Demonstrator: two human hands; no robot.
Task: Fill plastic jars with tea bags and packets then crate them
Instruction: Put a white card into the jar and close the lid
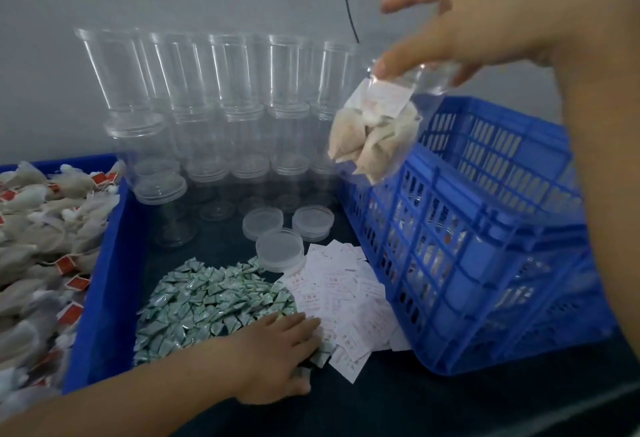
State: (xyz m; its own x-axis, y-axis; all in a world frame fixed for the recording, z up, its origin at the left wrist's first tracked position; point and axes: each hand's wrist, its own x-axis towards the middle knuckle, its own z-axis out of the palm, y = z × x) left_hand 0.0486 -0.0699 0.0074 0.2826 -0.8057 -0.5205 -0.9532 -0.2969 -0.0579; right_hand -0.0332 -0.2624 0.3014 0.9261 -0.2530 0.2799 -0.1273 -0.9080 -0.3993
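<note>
Right hand [485, 21] grips filled jar [374, 118] by its upper end, tilted, tea bags and white slip inside; held above crate [485, 229] rim, likely for dropping in. No lid seen on it, so spill risk if tipped further. Left hand [277, 350] flat, fingers straight, resting on green packets [207, 298] beside white slips [346, 298], probably gathering next one. Loose lids [280, 249] just behind piles. Empty jars [214, 107] stacked at back. Tea bags [41, 229] heaped in bin [104, 298] at left. Crate wall near lids and slips, crowding reach.

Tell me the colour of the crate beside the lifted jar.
Blue crate, a slotted lattice; the head view shows it best.
</note>
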